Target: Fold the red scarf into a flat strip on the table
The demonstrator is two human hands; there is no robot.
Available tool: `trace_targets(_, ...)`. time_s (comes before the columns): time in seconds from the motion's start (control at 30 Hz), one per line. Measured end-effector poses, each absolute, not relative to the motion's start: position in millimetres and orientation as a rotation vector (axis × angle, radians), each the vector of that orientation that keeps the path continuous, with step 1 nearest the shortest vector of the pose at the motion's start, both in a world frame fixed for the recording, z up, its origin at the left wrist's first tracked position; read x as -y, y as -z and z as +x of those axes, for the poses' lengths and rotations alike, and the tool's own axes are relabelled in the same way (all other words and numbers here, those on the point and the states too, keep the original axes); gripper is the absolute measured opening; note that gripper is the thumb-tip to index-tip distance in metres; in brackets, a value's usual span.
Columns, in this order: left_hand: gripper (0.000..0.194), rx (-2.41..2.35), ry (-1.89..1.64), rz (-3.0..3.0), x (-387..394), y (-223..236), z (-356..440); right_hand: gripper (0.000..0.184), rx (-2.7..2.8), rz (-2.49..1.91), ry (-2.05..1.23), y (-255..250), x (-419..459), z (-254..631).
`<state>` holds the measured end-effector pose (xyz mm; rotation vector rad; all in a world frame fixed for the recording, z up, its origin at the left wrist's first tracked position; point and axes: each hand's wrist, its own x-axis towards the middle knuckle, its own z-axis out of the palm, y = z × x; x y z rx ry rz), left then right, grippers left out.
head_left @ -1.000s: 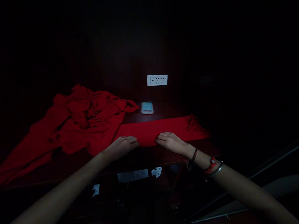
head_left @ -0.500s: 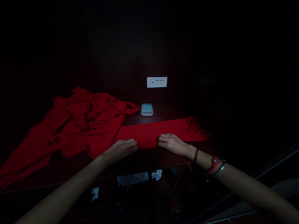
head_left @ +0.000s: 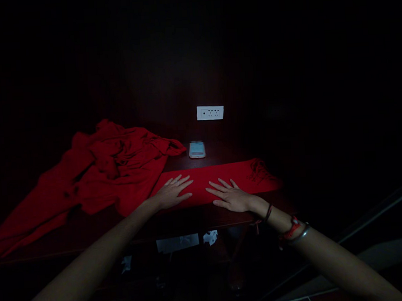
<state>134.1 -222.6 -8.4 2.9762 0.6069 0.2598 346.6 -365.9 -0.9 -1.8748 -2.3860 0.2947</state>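
Observation:
A red scarf (head_left: 202, 177) with a fringed right end lies as a flat, narrow band on the dark table. Its left part is heaped and crumpled (head_left: 120, 160), trailing off to the lower left. My left hand (head_left: 172, 193), wearing a ring, rests palm down on the band with fingers spread. Across a small gap, my right hand (head_left: 231, 196) lies the same way on the band's near edge, fingers apart. Bracelets circle the right wrist. Neither hand grips the cloth.
Behind the band lies a phone (head_left: 197, 150) with its screen lit. A white wall socket (head_left: 210, 113) is on the dark panel behind. Pale paper pieces (head_left: 177, 243) show below the table's front edge (head_left: 205, 227). The surroundings are very dark.
Both hands have gone from closed, with fingers at the scarf's near edge, to spread flat on it. The scarf looks much the same.

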Motion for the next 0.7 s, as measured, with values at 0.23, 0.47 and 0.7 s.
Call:
trace_targets(0.23, 0.067, -0.716, 0.009, 3.013, 211, 17, 118, 0.054, 2.373, -2.1, -0.436, 0, 386, 372)
trace_targets(0.47, 0.075, -0.657, -0.11, 3.059, 235, 14, 129, 0.056, 2.191, -2.058, -0.158, -8, 368, 346)
trace_targets(0.7, 0.052, -0.407, -0.324, 3.149, 241, 6, 109, 0.058, 2.285, -2.072, -0.21, 11, 353, 340)
